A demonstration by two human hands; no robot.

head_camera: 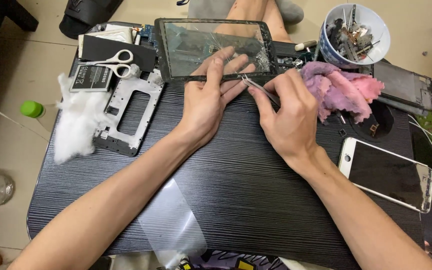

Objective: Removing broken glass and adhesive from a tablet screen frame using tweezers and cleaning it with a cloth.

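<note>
Left hand [207, 100] flat, fingers spread, pressing near edge of cracked black-framed glass tablet screen [216, 47] at far side of dark striped bench [236, 185]. Right hand [288, 117] fingers pinched on thin metal tweezers [258, 86], tip at screen's lower edge. Pink-purple rag [341, 90] just right.

The left hand [207, 97] hides the cracked glass panel's [196, 45] near edge; cup [371, 22] contents too small to tell
</note>
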